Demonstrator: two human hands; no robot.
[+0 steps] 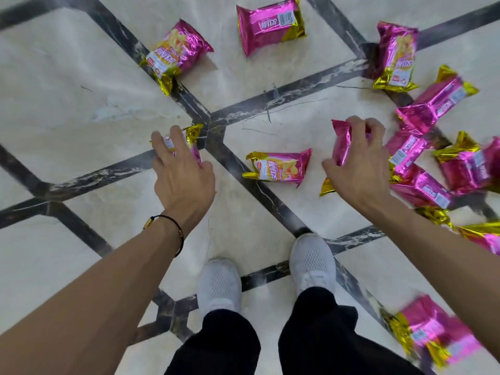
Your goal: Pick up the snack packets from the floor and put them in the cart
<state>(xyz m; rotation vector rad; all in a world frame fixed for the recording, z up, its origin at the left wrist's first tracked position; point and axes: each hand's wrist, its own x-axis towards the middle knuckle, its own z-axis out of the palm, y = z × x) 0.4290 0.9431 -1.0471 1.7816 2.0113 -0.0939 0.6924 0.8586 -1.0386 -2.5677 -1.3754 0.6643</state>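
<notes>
- The left hand reaches down over the left packet, its fingers spread across the top and its thumb curled in at the near side; it grips the packet, most of which is hidden under the palm
- Whether the left packet rests on the floor or is lifted clear of it cannot be told
- The right hand pinches the right packet, with fingers curled over the top edge and the thumb pressed to the near face; the packet stands upright and crumpled in the grip
- Between the two hands the middle packet lies flat on the floor, printed side up, touched by neither hand
- Farther off, well apart from one another, lie the far-left packet, the far-middle packet with its barcode side up, and the far-right packet
- Just right of the right hand is a heap of packets — pink with gold ends, several overlapping, running down the right edge of the view
- A blurred packet lies at the lower right, beside the right leg
- The floor is pale stone crossed by dark veined bands
- The left shoe and right shoe are white, below black trousers
- A thin dark bracelet circles the left wrist
</notes>
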